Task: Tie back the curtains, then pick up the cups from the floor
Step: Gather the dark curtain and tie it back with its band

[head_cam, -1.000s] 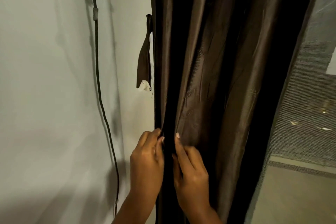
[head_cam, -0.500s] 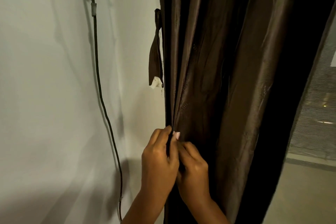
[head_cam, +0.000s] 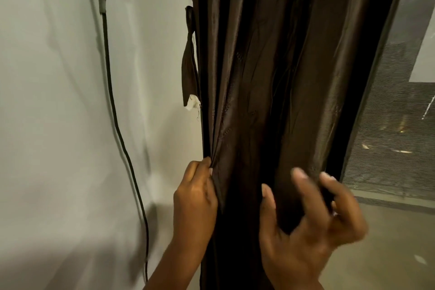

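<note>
One dark brown curtain (head_cam: 270, 101) hangs gathered in vertical folds, its long axis upright, between the white wall (head_cam: 58, 125) and the window (head_cam: 395, 125). No writing can be read anywhere. One tie-back (head_cam: 189, 66) dangles from a hook just beside the curtain's left edge, its white-tipped end pointing down. One black cable (head_cam: 110, 92) runs down the wall. The left hand (head_cam: 195, 198) pinches the curtain's left edge. The right hand (head_cam: 308, 231), blurred, is spread with fingers loosely curved against the folds, gripping nothing.
</note>
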